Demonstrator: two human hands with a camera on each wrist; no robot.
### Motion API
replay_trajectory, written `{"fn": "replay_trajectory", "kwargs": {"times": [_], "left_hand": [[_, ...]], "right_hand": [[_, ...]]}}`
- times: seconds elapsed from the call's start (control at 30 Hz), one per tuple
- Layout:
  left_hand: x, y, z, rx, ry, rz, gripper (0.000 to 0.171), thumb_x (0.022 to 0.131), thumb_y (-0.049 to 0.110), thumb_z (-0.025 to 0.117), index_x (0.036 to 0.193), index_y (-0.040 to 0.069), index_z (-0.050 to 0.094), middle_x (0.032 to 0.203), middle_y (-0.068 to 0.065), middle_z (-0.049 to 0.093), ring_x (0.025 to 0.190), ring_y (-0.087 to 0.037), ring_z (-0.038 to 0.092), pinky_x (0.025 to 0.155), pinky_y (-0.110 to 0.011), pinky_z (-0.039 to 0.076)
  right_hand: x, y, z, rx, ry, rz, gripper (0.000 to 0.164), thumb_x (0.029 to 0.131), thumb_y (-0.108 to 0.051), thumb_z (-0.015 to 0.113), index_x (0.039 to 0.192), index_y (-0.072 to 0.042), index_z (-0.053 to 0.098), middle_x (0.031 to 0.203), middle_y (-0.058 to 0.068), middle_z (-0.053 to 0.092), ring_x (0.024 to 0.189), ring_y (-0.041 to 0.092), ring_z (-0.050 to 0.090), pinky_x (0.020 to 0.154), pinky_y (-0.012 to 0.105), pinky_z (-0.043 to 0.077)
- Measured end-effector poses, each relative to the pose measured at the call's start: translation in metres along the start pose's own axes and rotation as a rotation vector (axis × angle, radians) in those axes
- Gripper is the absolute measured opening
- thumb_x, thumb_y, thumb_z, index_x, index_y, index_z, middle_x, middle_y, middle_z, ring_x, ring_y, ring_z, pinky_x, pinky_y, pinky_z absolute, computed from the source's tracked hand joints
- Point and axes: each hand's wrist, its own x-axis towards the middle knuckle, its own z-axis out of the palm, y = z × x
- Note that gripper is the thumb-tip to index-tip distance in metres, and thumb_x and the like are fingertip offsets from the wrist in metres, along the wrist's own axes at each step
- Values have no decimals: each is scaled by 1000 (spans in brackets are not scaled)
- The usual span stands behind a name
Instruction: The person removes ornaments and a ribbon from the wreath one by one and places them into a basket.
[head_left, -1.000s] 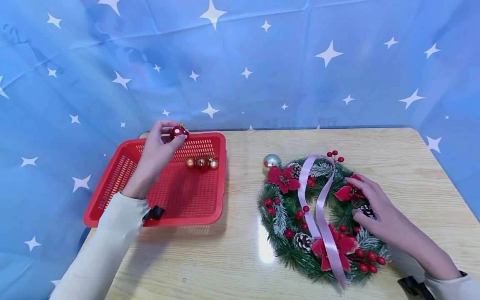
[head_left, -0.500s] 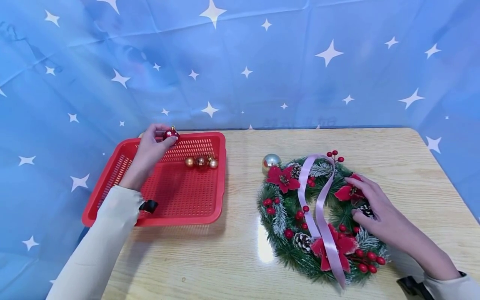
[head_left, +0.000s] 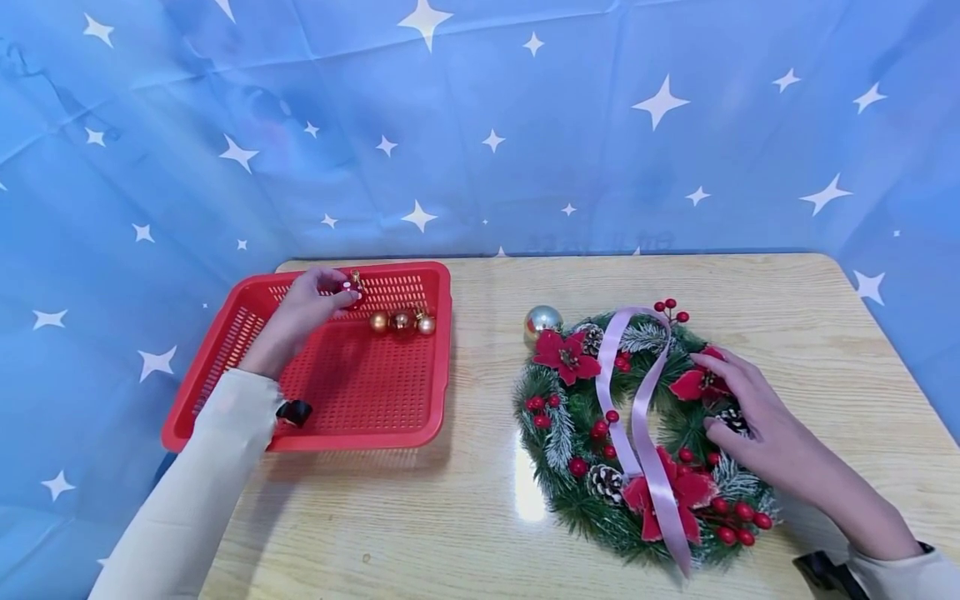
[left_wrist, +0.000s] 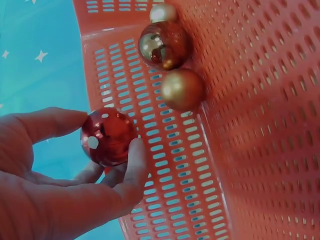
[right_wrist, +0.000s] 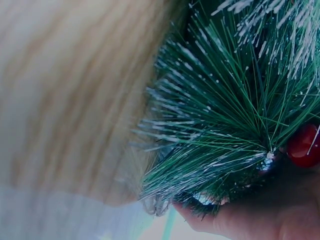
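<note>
My left hand (head_left: 300,315) pinches a shiny red Christmas bauble (left_wrist: 108,136) with white dots between thumb and fingers. It holds the bauble by the far wall of the red plastic basket (head_left: 440,375), with the gold cap upward in the head view. Close by, inside the basket, lie a gold bauble (left_wrist: 183,90), a brown bauble (left_wrist: 166,45) and a small pale bauble (left_wrist: 163,12) in a row. On the right, my right hand (head_left: 776,446) grips the side of a green Christmas wreath (head_left: 570,492), its fingers over a red flower (head_left: 693,385). The wreath partly hides that hand in the right wrist view.
A silvery bauble (head_left: 543,323) sits on the wooden table (head_left: 480,517) at the wreath's upper left. A pink ribbon (head_left: 648,408) lies looped across the wreath among pinecones and red berries. Behind the table hangs a blue cloth (head_left: 480,125) with white stars.
My left hand has moved slightly left, then lowered the red bauble from above the basket's back rim to inside its far wall. The right hand and wreath stay in place.
</note>
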Motion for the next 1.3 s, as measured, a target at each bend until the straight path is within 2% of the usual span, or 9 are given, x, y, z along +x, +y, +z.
{"fn": "replay_trajectory", "kwargs": {"times": [0.27,0.5,0.73,1.07,1.3], "left_hand": [[4,-5,-4,57,-60,-91,55,110,13,66,153,-11,41,148,-28,47,125,-37,58,113,-55,49],[9,-13,-5,105,-107,-140,52,109,7,66,149,-17,43,145,-30,50,122,-36,63,111,-50,52],[12,-15,-3,145,-154,-127,52,107,2,65,148,-19,43,146,-32,49,125,-37,59,111,-49,53],[13,-18,-1,232,-186,-127,44,105,4,68,140,-17,51,136,-28,54,117,-35,58,108,-50,53],[7,-12,1,354,-143,-113,37,107,17,69,130,-9,53,119,-22,55,104,-34,52,91,-48,48]], "right_hand": [[0,0,0,-6,3,3,83,96,-8,67,171,-19,33,176,23,17,154,60,18,92,95,27],[0,-1,-1,-10,1,3,83,96,-8,67,171,-19,33,176,24,17,154,60,18,92,95,27],[0,-3,-2,-9,-6,1,84,96,-7,68,172,-20,32,176,24,16,155,61,17,91,93,29],[1,-3,-2,-9,-4,3,83,96,-9,68,171,-19,33,176,25,16,154,61,17,92,95,28],[1,-2,-1,0,-4,-5,83,96,-9,67,171,-18,33,176,25,17,155,60,17,93,94,27]]}}
